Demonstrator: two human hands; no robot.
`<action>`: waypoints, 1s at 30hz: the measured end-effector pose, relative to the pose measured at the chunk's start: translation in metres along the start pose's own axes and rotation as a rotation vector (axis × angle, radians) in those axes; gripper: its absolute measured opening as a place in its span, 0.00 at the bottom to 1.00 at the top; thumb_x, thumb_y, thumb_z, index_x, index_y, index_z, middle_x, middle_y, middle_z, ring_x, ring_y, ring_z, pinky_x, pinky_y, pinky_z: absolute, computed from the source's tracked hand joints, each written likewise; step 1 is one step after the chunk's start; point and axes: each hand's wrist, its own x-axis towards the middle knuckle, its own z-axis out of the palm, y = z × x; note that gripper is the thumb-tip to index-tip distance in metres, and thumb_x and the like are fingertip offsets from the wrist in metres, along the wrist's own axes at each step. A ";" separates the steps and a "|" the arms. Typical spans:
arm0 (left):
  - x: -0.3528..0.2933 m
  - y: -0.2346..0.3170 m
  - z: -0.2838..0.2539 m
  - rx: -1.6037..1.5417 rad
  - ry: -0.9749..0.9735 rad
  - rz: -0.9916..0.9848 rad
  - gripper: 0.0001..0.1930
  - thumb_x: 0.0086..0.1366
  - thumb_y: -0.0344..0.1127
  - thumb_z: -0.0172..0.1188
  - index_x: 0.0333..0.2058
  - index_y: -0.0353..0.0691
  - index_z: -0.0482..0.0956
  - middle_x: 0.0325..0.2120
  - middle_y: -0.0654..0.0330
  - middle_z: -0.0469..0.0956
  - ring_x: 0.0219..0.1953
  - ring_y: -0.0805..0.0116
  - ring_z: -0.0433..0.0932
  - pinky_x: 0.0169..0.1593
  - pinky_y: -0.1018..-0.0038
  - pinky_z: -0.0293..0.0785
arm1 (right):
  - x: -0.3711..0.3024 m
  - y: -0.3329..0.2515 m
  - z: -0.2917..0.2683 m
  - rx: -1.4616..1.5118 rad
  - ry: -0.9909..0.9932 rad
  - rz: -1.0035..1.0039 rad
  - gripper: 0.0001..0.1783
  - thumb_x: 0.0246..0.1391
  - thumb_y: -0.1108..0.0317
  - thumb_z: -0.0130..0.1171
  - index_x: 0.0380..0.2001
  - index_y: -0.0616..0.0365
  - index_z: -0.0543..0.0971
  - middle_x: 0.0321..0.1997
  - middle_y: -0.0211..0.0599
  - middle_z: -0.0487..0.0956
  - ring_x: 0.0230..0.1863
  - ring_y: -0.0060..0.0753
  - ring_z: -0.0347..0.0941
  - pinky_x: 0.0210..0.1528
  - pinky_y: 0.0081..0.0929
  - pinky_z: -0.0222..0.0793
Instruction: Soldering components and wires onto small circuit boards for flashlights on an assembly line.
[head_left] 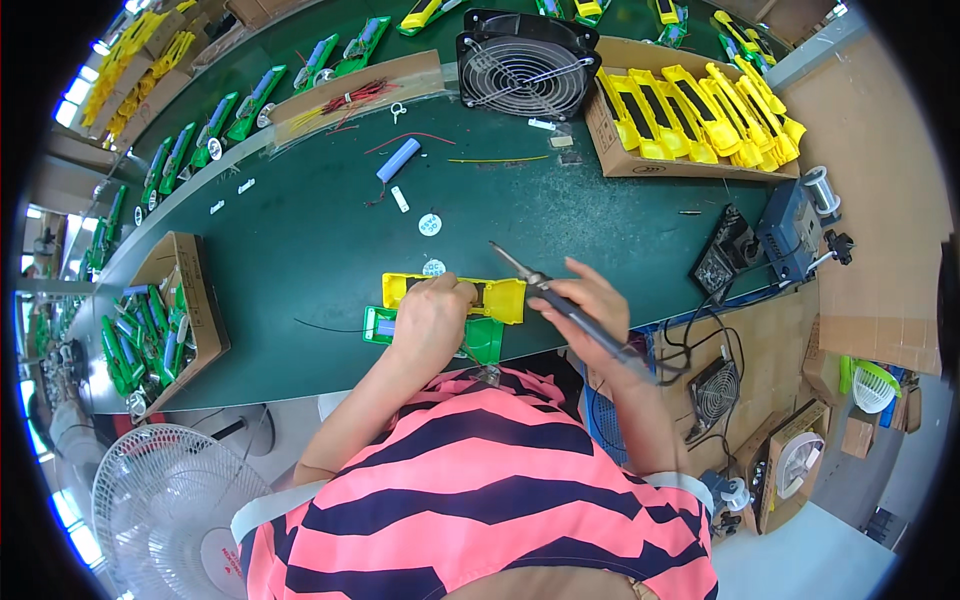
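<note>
My left hand point(432, 318) rests on a yellow plastic housing point(505, 298) lying on the green bench mat point(300, 250), fingers pressing into its open middle. Under it lies a green part point(484, 340) with a blue cell. My right hand point(585, 300) grips a soldering iron point(528, 277), its tip raised and pointing up-left just above the housing's right end. Two small round white discs point(430, 224) lie just beyond the housing.
A cardboard box of yellow housings point(690, 120) and a black fan point(522, 68) stand at the back. A box of green parts point(165, 320) sits left. Soldering station point(790, 230) and sponge stand point(722, 262) are right. A loose blue cell point(398, 159) and wires lie mid-bench.
</note>
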 end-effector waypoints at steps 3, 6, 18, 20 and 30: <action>0.000 0.001 -0.003 -0.024 -0.013 -0.007 0.02 0.45 0.26 0.56 0.21 0.37 0.77 0.19 0.56 0.71 0.24 0.58 0.73 0.29 0.68 0.69 | -0.005 0.003 -0.013 0.168 0.118 0.060 0.12 0.40 0.70 0.63 0.30 0.62 0.75 0.28 0.34 0.78 0.31 0.33 0.75 0.47 0.37 0.66; 0.002 0.000 -0.003 -0.024 -0.035 0.010 0.02 0.45 0.26 0.56 0.21 0.37 0.77 0.19 0.56 0.72 0.24 0.58 0.74 0.29 0.68 0.70 | -0.007 -0.003 -0.014 0.650 0.118 0.488 0.09 0.44 0.74 0.58 0.30 0.66 0.74 0.27 0.37 0.77 0.26 0.24 0.74 0.31 0.21 0.71; 0.004 0.003 -0.004 0.039 -0.086 0.041 0.05 0.41 0.24 0.53 0.21 0.35 0.76 0.19 0.52 0.70 0.24 0.56 0.74 0.30 0.67 0.70 | -0.014 0.005 0.010 0.565 0.046 0.531 0.07 0.47 0.77 0.54 0.32 0.66 0.72 0.25 0.38 0.76 0.23 0.23 0.74 0.26 0.18 0.70; 0.004 0.004 -0.002 0.090 -0.053 0.049 0.04 0.47 0.26 0.53 0.20 0.37 0.77 0.18 0.56 0.71 0.23 0.59 0.74 0.28 0.68 0.70 | -0.019 0.007 0.013 0.630 0.117 0.527 0.09 0.47 0.73 0.56 0.32 0.66 0.73 0.28 0.37 0.76 0.25 0.23 0.75 0.25 0.16 0.70; 0.005 0.007 -0.004 0.091 -0.139 0.001 0.05 0.42 0.25 0.53 0.21 0.36 0.76 0.20 0.52 0.71 0.25 0.57 0.74 0.31 0.66 0.71 | -0.029 -0.008 0.007 0.653 0.241 0.454 0.08 0.49 0.74 0.54 0.34 0.67 0.73 0.25 0.37 0.77 0.26 0.23 0.75 0.28 0.16 0.70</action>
